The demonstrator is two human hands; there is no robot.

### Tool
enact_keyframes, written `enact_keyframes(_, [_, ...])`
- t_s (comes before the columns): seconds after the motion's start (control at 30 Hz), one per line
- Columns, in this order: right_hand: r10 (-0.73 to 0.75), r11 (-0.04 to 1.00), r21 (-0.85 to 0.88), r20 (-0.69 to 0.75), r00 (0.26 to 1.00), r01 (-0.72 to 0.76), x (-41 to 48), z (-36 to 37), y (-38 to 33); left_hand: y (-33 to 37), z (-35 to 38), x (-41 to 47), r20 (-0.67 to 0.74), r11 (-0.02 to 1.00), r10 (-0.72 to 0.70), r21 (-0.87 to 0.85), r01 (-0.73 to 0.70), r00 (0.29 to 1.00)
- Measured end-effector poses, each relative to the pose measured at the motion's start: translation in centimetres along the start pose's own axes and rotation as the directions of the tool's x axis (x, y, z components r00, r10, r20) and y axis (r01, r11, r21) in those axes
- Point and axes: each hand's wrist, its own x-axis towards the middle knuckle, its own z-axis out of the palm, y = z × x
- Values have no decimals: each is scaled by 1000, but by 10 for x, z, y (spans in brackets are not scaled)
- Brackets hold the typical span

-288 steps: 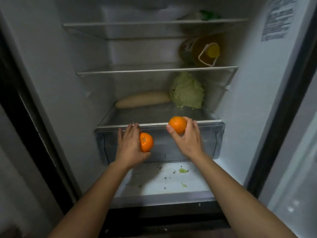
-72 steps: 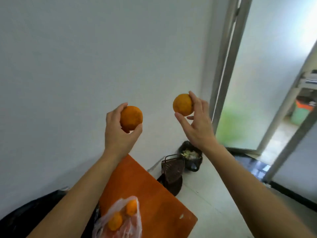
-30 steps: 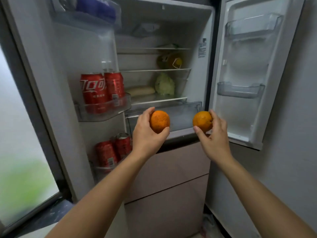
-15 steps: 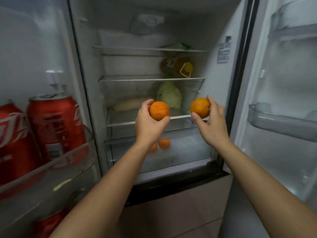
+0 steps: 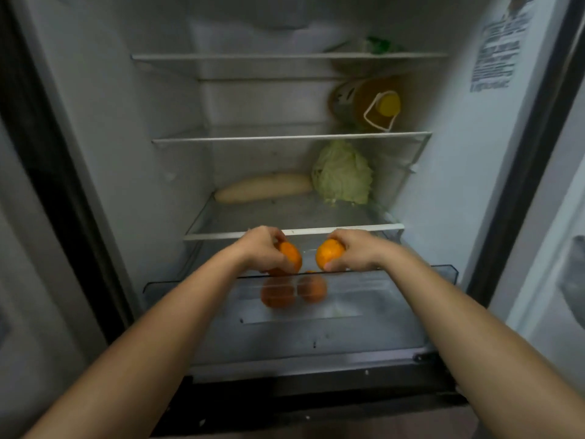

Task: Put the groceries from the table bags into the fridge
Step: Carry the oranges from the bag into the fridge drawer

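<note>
Lowered since 0.5 s ago to drawer [image 5: 405, 296] front edge, left grip [image 5: 262, 248] curled round orange [image 5: 290, 256], right grip [image 5: 356, 253] curled round another orange [image 5: 329, 257], 2 oranges [image 5: 278, 296] inside drawer beneath them.

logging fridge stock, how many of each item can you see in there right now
oranges: 4, two held, two in the drawer
cabbage: 1
white radish: 1
oil bottle: 1
unclear green item, top shelf: 1
total: 8

Radish [image 5: 262, 187] left of cabbage [image 5: 342, 172], on shelf [image 5: 285, 213]
</note>
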Motion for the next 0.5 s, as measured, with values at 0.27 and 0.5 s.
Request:
enact_keyframes(0.27, [154, 935, -356, 407, 900, 1, 41, 12, 8, 7, 32, 45, 377, 915, -115, 401, -50, 919])
enact_keyframes(0.5, [116, 957, -290, 463, 879, 27, 42, 19, 3, 8, 42, 44, 448, 919, -148, 391, -44, 882])
